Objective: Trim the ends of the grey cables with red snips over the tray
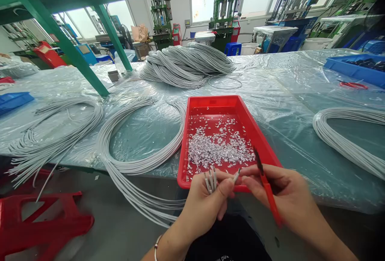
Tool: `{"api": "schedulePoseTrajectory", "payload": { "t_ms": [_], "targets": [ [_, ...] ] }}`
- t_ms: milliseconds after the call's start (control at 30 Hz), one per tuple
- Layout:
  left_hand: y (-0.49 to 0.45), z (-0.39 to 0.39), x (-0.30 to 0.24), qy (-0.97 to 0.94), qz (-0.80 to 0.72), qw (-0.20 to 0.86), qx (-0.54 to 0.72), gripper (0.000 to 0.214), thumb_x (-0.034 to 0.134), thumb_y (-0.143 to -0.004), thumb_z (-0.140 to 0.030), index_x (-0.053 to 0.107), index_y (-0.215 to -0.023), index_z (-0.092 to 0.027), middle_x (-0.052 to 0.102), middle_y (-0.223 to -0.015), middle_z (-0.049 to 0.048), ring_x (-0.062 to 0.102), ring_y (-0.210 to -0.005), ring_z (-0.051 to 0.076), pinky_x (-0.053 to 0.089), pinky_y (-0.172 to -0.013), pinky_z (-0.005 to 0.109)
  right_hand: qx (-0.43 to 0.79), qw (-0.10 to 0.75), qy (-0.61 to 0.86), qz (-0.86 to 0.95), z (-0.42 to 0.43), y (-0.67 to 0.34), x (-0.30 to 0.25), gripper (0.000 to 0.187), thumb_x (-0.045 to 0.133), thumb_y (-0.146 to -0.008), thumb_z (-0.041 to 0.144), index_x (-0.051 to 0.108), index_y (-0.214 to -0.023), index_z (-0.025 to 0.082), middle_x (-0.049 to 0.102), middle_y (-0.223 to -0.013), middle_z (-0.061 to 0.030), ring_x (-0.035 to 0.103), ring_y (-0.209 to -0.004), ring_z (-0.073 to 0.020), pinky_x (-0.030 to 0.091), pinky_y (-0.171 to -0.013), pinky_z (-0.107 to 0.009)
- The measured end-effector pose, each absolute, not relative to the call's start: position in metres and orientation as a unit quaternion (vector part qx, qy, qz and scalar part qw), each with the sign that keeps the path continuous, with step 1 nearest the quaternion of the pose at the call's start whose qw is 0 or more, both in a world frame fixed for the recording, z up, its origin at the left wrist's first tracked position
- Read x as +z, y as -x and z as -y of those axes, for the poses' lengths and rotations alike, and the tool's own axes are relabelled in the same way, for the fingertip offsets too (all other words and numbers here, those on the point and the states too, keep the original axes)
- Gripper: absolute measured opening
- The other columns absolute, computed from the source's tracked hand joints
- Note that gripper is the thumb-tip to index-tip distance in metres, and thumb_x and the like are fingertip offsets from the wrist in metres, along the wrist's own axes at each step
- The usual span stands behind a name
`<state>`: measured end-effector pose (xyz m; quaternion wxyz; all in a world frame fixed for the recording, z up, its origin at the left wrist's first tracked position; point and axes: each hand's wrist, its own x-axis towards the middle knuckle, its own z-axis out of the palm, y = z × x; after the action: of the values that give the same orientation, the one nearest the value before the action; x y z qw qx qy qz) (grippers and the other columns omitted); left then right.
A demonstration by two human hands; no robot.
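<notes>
Low in the frame, right of centre, my left hand (207, 199) grasps several thin, round, pale-grey cables (211, 181) and pinches one pale-grey cable end with a dark-green tip (236, 175); my right hand (279, 189) meets that tip with its fingertips while gripping a slim, red-handled tool with a dark point (267, 191). I'd pinch close behind the tip against twisting, angle the dark point away from my fingers, and work over the shallow red plastic tray (184, 152) holding silvery scraps (216, 148).

I count two red-handled metal tools (268, 193), three pale-grey cable coils (104, 145), one big grey cable heap (183, 65), one red rectangular plastic tray (261, 136), two blue plastic trays (351, 72).
</notes>
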<state>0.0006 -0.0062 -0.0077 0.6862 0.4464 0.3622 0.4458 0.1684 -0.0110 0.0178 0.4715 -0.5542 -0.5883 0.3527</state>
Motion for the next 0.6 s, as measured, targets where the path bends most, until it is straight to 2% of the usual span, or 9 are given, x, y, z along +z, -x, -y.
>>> {"api": "schedulePoseTrajectory", "payload": {
  "t_ms": [100, 167, 233, 333, 433, 600],
  "targets": [
    [-0.003, 0.009, -0.005, -0.453, -0.396, 0.642, 0.475, 0.042, 0.076, -0.084, -0.058, 0.071, -0.083, -0.016, 0.045, -0.049, -0.0089, 0.032, -0.037, 0.005, 0.023, -0.038, 0.020, 0.307, 0.459, 0.541, 0.634, 0.015, -0.167, 0.013, 0.033, 0.074, -0.088, 0.042, 0.066, -0.060, 0.025, 0.063, -0.053, 0.0012, 0.062, -0.049, -0.0201, 0.051, -0.044, -0.028],
    [-0.005, 0.011, -0.005, -0.472, -0.416, 0.607, 0.485, 0.034, 0.076, -0.086, -0.049, 0.070, -0.079, -0.017, 0.052, -0.055, -0.0056, 0.035, -0.041, 0.006, 0.026, -0.041, 0.022, 0.265, 0.453, 0.524, 0.670, 0.015, -0.168, 0.008, 0.033, 0.069, -0.088, 0.028, 0.057, -0.057, 0.026, 0.055, -0.052, 0.0033, 0.055, -0.047, -0.0178, 0.046, -0.043, -0.027],
    [-0.006, 0.011, -0.006, -0.496, -0.427, 0.569, 0.498, 0.025, 0.075, -0.088, -0.039, 0.069, -0.076, -0.018, 0.060, -0.065, -0.0016, 0.040, -0.046, 0.007, 0.030, -0.045, 0.023, 0.233, 0.459, 0.509, 0.690, 0.014, -0.168, 0.005, 0.032, 0.066, -0.084, 0.018, 0.051, -0.057, 0.027, 0.053, -0.052, 0.0048, 0.049, -0.044, -0.0154, 0.043, -0.043, -0.028],
    [-0.008, 0.008, -0.006, -0.531, -0.442, 0.504, 0.518, 0.016, 0.071, -0.088, -0.024, 0.071, -0.073, -0.019, 0.062, -0.070, 0.0002, 0.050, -0.058, 0.011, 0.037, -0.053, 0.024, 0.166, 0.478, 0.480, 0.717, 0.011, -0.167, 0.003, 0.034, 0.063, -0.083, 0.013, 0.045, -0.057, 0.027, 0.050, -0.048, 0.0075, 0.041, -0.039, -0.0132, 0.038, -0.045, -0.029],
    [-0.011, 0.005, -0.003, -0.557, -0.450, 0.435, 0.546, 0.011, 0.071, -0.082, -0.014, 0.073, -0.073, -0.019, 0.061, -0.068, -0.0004, 0.054, -0.061, 0.013, 0.040, -0.057, 0.024, 0.095, 0.495, 0.450, 0.738, 0.008, -0.164, 0.006, 0.025, 0.064, -0.081, 0.010, 0.054, -0.064, 0.027, 0.054, -0.051, 0.0079, 0.043, -0.042, -0.0131, 0.037, -0.048, -0.029],
    [-0.013, 0.004, 0.000, -0.576, -0.454, 0.374, 0.568, 0.016, 0.075, -0.082, -0.020, 0.070, -0.066, -0.019, 0.059, -0.063, -0.0009, 0.054, -0.059, 0.013, 0.041, -0.057, 0.024, 0.078, 0.498, 0.441, 0.742, 0.012, -0.164, 0.008, 0.018, 0.067, -0.079, 0.009, 0.065, -0.074, 0.027, 0.063, -0.055, 0.0067, 0.056, -0.048, -0.0146, 0.041, -0.053, -0.028]
  ]
}}
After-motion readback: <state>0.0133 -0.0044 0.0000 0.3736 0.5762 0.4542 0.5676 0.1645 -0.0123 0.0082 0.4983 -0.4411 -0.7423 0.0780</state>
